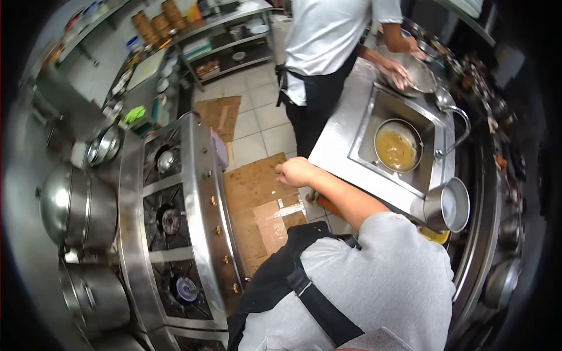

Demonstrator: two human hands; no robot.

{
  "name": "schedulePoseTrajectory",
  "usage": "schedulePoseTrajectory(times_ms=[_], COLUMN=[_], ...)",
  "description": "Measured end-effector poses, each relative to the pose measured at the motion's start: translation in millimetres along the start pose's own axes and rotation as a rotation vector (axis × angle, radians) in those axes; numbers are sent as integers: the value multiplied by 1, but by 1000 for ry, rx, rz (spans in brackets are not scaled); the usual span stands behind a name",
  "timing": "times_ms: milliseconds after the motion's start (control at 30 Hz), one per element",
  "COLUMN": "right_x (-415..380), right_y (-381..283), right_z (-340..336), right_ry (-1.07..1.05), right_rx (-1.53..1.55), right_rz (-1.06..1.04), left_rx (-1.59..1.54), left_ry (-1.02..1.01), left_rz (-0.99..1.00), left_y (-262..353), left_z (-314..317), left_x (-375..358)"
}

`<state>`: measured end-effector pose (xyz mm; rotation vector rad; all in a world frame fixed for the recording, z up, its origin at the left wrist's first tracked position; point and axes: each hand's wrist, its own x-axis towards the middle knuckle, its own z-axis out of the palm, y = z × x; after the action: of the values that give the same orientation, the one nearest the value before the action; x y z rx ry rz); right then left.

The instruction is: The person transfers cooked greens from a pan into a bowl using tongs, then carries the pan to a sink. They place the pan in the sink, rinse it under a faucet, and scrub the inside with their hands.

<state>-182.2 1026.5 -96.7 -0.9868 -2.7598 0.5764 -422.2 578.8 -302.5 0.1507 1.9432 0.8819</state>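
Observation:
My right hand (294, 172) reaches out over the cardboard-covered floor, between the stove and the sink counter. Its fingers are curled closed, and their inner side is hidden, so anything held there cannot be made out. No part of my left hand shows. Nearest to the right hand is the edge of the steel sink counter (328, 153). In the sink, a round metal pan (398, 146) contains yellowish liquid. Across from my hand runs the steel gas stove (202, 193), with a ladle-like metal bowl (168, 160) on its far burner.
A co-worker (328, 47) in a white shirt and dark apron handles a large metal bowl (420, 79) beyond the sink. A metal pot (448, 205) stands at the counter's near corner. Large pots (79, 205) line the left side. Flattened cardboard (252, 187) covers the floor.

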Motion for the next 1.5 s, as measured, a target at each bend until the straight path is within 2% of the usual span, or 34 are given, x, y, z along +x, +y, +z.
schedulePoseTrajectory(times_ms=[133, 200, 233, 367, 433, 500, 667, 800, 867, 967, 1133, 1267, 1300, 1400, 1433, 1500], right_x=[3, 5, 4, 0, -4, -7, 14, 61, 96, 151, 254, 318, 332, 362, 370, 385], right_y=[23, 44, 55, 74, 71, 69, 51, 43, 45, 38, 18, 37, 44, 80, 91, 112], right_z=[-44, -39, -30, -15, -16, -16, -24, -14, 7, 24, 2, 1, 4, 21, 26, 28], right_ry=[-71, -77, 44, -52, -30, 18, -7, -84, -234, -367, -560, -500, -502, -540, -561, -623], right_rx=[13, 52, 53, 9, 42, 100, 136, 153, 58, 5, -76, -111, -103, -70, -56, -51], right_rz=[149, 155, 99, 159, 174, 168, 211, 221, 207, 175, 159, 181, 182, 248, 284, 362], left_rx=[87, 121, 133, 141, 424, 475, 402, 272, 229, 289, 360, 383, 331, 253, 220, 242], left_ry=[-74, -112, -134, -258, -136, -208, -304, -361, -399, -370, -373, -374, -395, -400, -429, -417], left_rz=[58, 114, 151, 359, 352, 332, 299, 308, 376, 375, 427, 382, 357, 395, 316, 313], left_y=[48, 71, 82, 128, 206, 288, 367, 403, 426, 441, 484, 495, 514, 516, 537, 555], left_z=[11, 18, 22, 40, 72, 89, 90, 80, 70, 49, 14, 1, -2, -3, -3, 0], left_x=[40, 60, 70, 117, 81, 40, 61, 107, 126, 169, 204, 250, 241, 274, 267, 278])
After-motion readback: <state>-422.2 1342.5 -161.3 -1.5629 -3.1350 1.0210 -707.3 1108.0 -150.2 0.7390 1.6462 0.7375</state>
